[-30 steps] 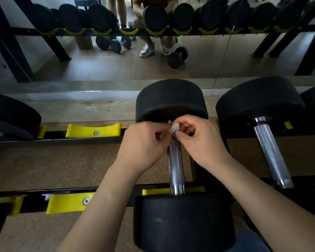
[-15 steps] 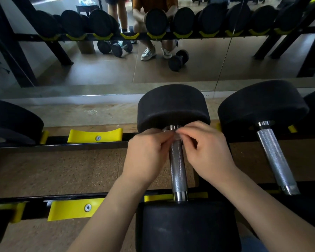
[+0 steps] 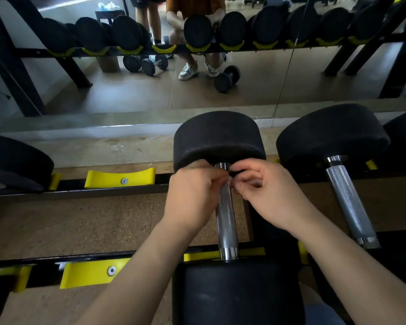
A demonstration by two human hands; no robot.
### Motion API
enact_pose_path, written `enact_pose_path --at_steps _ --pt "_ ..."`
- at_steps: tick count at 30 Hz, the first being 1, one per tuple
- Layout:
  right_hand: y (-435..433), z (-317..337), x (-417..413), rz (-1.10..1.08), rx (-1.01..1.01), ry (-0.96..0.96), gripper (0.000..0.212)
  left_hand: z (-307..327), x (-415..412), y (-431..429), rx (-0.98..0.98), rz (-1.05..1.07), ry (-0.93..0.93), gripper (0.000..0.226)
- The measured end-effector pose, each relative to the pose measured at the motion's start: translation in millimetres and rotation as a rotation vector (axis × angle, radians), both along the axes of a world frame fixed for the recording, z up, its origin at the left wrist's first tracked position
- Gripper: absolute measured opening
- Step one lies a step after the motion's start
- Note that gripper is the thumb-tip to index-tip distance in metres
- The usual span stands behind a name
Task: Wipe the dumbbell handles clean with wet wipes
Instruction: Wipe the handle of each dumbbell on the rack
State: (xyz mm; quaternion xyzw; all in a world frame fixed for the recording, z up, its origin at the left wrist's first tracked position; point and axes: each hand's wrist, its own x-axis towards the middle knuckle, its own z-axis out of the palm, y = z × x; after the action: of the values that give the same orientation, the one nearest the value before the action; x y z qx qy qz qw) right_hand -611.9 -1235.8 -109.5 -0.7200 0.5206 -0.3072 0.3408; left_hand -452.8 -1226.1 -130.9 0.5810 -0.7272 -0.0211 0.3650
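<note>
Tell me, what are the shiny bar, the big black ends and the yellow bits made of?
The bar looks like steel: silvery, shiny, with a rough criss-cross pattern. The black ends look like matte rubber, dull without glints, maybe a coating over metal. The yellow cradle looks like smooth hard plastic, bolted on.

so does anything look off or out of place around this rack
Mostly tidy. A small crumpled clear scrap lies on the floor between the rack and the mirror, like dropped litter. In the mirror, a few dumbbells lie loose on the floor instead of racked. The left hand and right hand pinch the wipe at the handle.
</note>
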Motion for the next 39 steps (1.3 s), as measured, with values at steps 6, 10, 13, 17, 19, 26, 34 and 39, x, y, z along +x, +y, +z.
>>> enact_pose_path --at_steps 6,10,13,17,19,26,34,39 --pt "7 -2 -6 0.097 0.083 0.139 0.02 -5 7 32 0.207 -0.273 -0.004 0.014" --pt "4 0 0 0.011 0.078 -0.017 0.02 -2 -2 14 0.053 -0.031 0.091 0.014" --pt "7 2 4 0.024 0.046 -0.007 0.022 3 -5 7 0.094 0.113 0.157 0.017" --pt "18 0 8 0.049 -0.124 0.218 0.039 1 9 26 0.199 -0.058 0.214 0.037" --pt "16 -1 16 0.016 -0.272 0.329 0.032 5 16 30 0.265 -0.105 0.269 0.044" --pt "-4 -13 21 -0.058 -0.46 0.212 0.005 7 11 46 0.249 -0.087 0.405 0.04" --pt "16 -12 14 0.101 -0.563 0.351 0.024 -3 6 49 0.242 -0.017 0.28 0.032" --pt "-6 -8 28 0.156 -0.658 0.423 0.012 0 10 48 0.265 0.033 0.305 0.035"
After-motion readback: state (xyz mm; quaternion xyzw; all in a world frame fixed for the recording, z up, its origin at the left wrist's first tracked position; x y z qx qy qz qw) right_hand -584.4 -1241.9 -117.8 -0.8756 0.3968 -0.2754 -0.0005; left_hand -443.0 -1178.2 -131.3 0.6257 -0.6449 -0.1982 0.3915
